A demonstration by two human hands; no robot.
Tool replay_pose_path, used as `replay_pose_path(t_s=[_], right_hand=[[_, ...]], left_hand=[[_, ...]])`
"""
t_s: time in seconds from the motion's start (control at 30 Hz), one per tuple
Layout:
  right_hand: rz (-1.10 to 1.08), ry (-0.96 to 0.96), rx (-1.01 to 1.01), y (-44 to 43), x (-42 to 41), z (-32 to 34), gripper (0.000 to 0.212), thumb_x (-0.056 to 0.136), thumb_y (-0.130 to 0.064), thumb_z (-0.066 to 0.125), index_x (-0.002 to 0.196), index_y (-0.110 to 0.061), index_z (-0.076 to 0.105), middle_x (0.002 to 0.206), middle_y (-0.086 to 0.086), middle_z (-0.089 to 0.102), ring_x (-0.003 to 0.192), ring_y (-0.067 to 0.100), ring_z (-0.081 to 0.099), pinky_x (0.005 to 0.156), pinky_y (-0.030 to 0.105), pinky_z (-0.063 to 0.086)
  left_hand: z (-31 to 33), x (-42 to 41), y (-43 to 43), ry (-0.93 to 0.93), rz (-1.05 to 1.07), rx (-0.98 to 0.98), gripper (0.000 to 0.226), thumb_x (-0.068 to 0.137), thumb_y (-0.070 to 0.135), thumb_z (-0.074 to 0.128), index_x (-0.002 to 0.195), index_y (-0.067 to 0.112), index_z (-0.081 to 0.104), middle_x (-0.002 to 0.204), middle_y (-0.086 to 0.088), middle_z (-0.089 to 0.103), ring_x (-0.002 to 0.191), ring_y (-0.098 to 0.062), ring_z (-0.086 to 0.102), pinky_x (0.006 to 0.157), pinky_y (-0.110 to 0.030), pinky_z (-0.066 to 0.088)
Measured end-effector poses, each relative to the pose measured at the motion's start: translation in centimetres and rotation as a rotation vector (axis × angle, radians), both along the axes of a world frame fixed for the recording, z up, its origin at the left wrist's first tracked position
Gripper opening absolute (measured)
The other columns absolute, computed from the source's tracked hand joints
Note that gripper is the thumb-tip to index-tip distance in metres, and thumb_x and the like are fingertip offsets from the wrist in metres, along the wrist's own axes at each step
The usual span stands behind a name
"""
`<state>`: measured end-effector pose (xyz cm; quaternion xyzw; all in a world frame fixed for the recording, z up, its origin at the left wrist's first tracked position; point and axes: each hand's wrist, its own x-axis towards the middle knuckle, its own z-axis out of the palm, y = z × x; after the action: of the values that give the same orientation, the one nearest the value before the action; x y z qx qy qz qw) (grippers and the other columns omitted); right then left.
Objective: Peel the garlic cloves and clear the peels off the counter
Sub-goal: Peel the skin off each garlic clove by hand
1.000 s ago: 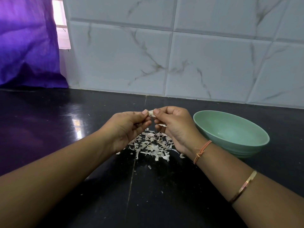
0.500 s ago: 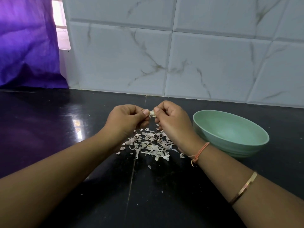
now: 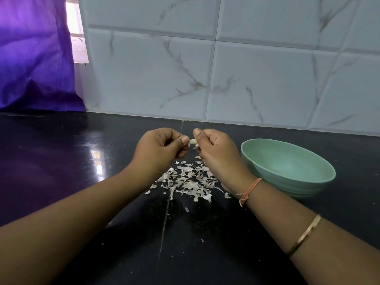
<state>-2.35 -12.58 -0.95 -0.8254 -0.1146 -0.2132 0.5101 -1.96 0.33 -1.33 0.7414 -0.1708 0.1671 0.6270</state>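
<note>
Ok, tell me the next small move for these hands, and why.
Probably the right hand should tug the loose flake of skin away and let it drop. It and the left hand pinch the small pale garlic clove above the pile of papery peels on the black glossy counter, and the flake seems to hang under it.

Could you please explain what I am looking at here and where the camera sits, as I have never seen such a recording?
There is no machine here: a person works with two bare hands. The view comes from a camera worn on the person's head, looking forward and down. The left hand and right hand are held above a black counter and together pinch a small garlic clove. Below them lies a heap of peels. A green bowl stands on the right.
</note>
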Motion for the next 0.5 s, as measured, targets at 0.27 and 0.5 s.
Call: replay_pose_path(t_s=[0.27, 0.5], right_hand=[[0.075, -0.069, 0.03, 0.1, -0.2, -0.2, 0.026, 0.091, -0.024, 0.059, 0.076, -0.003, 0.061, 0.06, 0.003, 0.059, 0.056, 0.012, 0.051, 0.061, 0.034, 0.048], [0.004, -0.332, -0.332, -0.4, -0.1, -0.3, 0.021, 0.091, -0.018, 0.058, 0.075, -0.004, 0.061, 0.062, 0.0, 0.053, 0.053, 0.009, 0.041, 0.053, 0.018, 0.032]], left_hand=[[0.4, -0.1, -0.1, 0.345, -0.172, -0.343, 0.02, 0.09, 0.008, 0.053, 0.073, 0.001, 0.06, 0.053, 0.001, 0.063, 0.051, -0.003, 0.058, 0.057, -0.011, 0.051], [1.1, -0.4, -0.2, 0.588, -0.207, -0.506, 0.023, 0.091, 0.005, 0.05, 0.07, 0.002, 0.058, 0.049, 0.0, 0.059, 0.045, -0.003, 0.059, 0.048, -0.01, 0.049]])
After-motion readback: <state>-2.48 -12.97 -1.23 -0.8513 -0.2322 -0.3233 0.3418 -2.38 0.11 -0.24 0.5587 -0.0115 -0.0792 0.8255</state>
